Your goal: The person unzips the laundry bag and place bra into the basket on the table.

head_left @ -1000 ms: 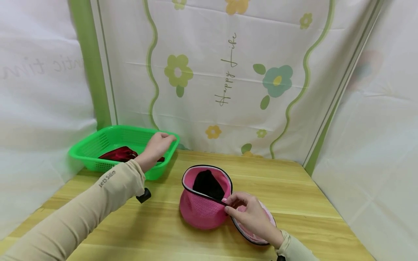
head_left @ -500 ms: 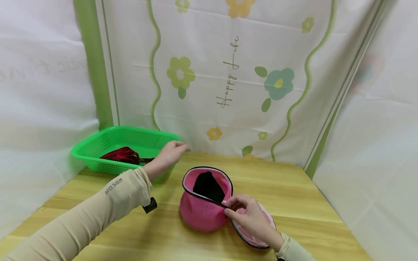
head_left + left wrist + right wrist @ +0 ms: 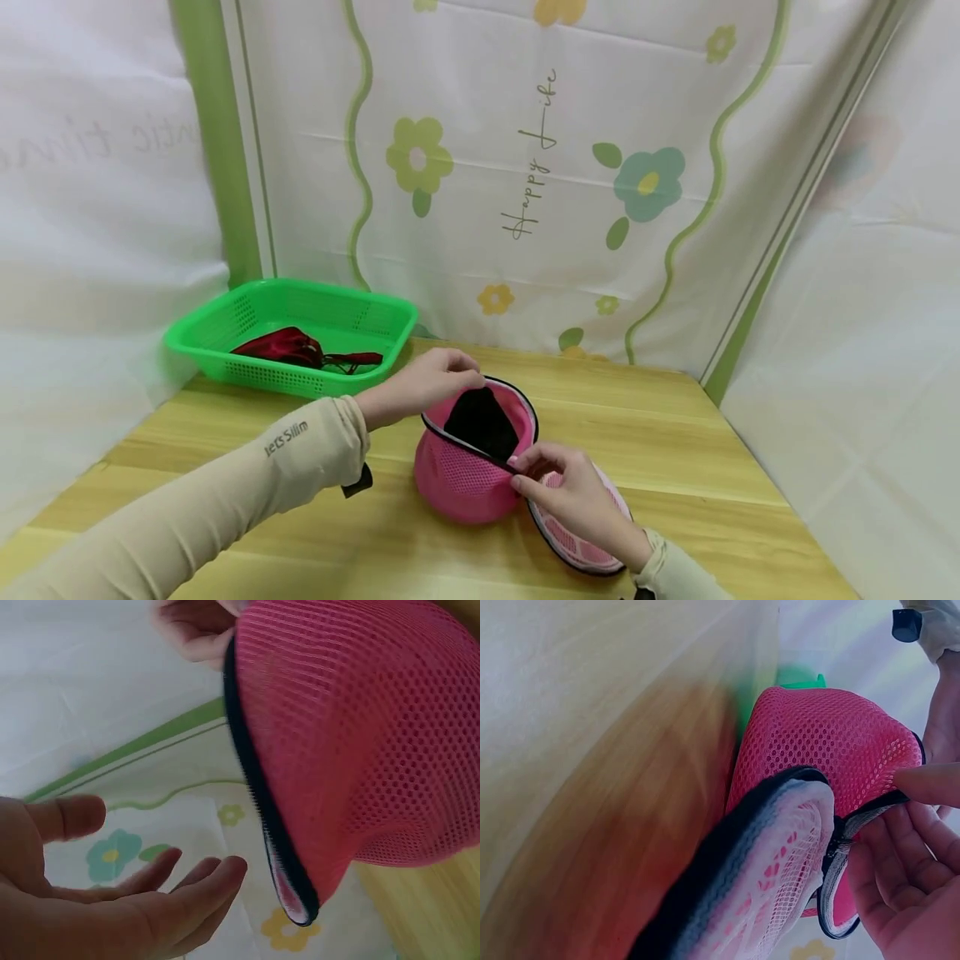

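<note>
A pink mesh laundry bag (image 3: 463, 485) with a black zip edge stands on the table, its mouth unzipped. Dark cloth (image 3: 480, 422) lies inside. The mesh lid (image 3: 579, 537) hangs folded back at the right, still joined to the bag. My right hand (image 3: 576, 497) pinches the rim between thumb and fingers; the right wrist view shows this hand (image 3: 915, 881) beside the join. At the rim's far left is my left hand (image 3: 426, 385). In the left wrist view, that hand (image 3: 142, 911) has thumb and fingers spread, apart from the bag with nothing between them.
A green plastic basket (image 3: 191, 337) sits at the back left against the curtain, holding a dark red pouch-like cloth item (image 3: 281, 346) with a strap. Flower-printed curtains (image 3: 480, 167) enclose the wooden table (image 3: 697, 500) at the back and both sides.
My left hand has moved right and slightly down, from over the green basket to the bag's mouth. My right hand keeps its pinch on the rim.
</note>
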A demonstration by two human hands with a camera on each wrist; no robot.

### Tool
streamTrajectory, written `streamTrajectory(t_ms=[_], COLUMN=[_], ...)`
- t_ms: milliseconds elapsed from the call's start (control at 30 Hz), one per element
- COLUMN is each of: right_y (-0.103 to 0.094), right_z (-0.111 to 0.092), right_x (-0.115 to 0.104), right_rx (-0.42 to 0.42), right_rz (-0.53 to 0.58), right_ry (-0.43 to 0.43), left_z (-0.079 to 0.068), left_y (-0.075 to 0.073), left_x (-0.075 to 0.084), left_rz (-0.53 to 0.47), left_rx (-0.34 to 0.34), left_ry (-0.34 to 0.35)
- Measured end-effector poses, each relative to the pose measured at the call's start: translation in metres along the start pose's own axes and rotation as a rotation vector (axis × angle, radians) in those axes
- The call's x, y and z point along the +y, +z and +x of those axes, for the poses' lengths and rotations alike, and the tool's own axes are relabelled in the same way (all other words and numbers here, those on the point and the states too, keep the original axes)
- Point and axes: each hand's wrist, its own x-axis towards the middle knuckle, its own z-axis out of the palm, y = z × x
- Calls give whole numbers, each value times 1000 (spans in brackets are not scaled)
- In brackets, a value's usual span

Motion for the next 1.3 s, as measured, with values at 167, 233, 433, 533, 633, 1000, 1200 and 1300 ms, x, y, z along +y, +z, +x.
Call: streamTrajectory(t_ms=[167,233,433,533,633,1000,1200,1300], right_y=[-1,-2,-3,-3,-3,-1,-1,-2], right_z=[0,0,-2,-3,-4,-3,-5,-6], right_x=[1,1,2,2,3,-4,-5,-2], right_rx=[2,2,-1,-3,-3,3,6,2], right_rz=[6,-4,-29,-34,-39,-90,-127,-122], right_ry=[-10,-13,-6,-15,-28,-50,-36,-47], left_z=[10,15,26,29,30,37,41,41], left_y=[9,11,20,25,29,33,41,46], left_x=[-9,-11,-18,-23,-28,-37,-43,-45], left_rz=[206,305,580,675,730,951,1074,1139], left_rx=[-64,-81,-171,-221,-235,-317,-316,-318], left_ry=[84,138,302,334,381,391,350,343])
